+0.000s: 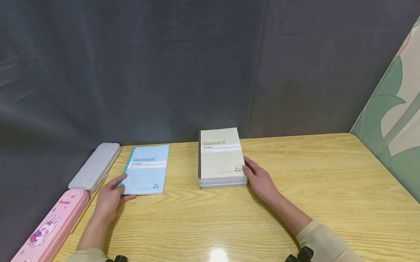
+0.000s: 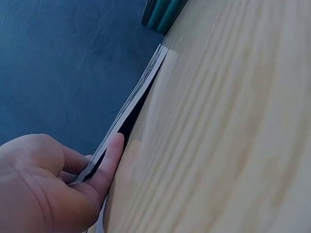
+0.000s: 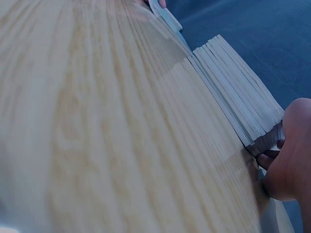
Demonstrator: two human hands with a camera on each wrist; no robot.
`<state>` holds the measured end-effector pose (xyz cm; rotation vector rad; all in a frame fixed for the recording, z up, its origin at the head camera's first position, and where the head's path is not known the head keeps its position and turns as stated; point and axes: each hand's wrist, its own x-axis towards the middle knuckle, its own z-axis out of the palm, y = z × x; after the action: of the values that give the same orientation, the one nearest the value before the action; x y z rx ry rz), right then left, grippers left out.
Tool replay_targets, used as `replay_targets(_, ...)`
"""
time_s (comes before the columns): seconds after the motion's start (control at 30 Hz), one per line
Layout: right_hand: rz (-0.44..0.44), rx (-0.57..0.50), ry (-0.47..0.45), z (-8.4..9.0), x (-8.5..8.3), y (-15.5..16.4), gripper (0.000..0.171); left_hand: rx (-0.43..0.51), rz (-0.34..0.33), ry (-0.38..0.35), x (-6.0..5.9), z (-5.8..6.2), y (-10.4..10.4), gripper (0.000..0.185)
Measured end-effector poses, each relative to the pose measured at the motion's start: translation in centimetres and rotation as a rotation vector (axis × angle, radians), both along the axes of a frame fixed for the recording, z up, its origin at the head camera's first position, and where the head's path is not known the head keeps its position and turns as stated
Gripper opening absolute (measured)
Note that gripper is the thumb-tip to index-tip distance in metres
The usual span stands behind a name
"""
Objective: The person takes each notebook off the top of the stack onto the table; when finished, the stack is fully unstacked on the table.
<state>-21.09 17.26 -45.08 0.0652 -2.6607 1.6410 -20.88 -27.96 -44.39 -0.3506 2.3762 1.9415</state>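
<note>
Left hand (image 1: 109, 197) pinches near-left corner of thin blue paper notebook (image 1: 146, 170), back-left of worktop (image 1: 310, 205). Right hand (image 1: 259, 179) grips stack of cream notebooks (image 1: 221, 158), back-centre. Risk: one-corner lift bends cover; stack fans, slides.

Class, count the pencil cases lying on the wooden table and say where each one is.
2. A grey rectangular pencil case lies at the table's far left edge, beside the blue notebook. A pink plastic pencil case with a rabbit picture lies nearer along the same edge. No others show.
</note>
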Motion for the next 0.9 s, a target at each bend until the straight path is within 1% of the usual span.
replay_targets(0.23,-0.008,-0.004,-0.007,0.1,0.2,0.0,0.056,-0.03,0.03,0.006,-0.2,0.0,-0.7,0.05)
replay_targets(0.6,-0.007,-0.004,-0.008,0.0,0.3,0.0,0.055,-0.009,0.031,0.008,-0.1,0.0,-1.7,0.051)
replay_targets(0.9,-0.005,-0.007,-0.001,0.0,0.2,0.0,0.055,-0.052,0.069,0.01,0.0,0.1,-2.2,0.049)
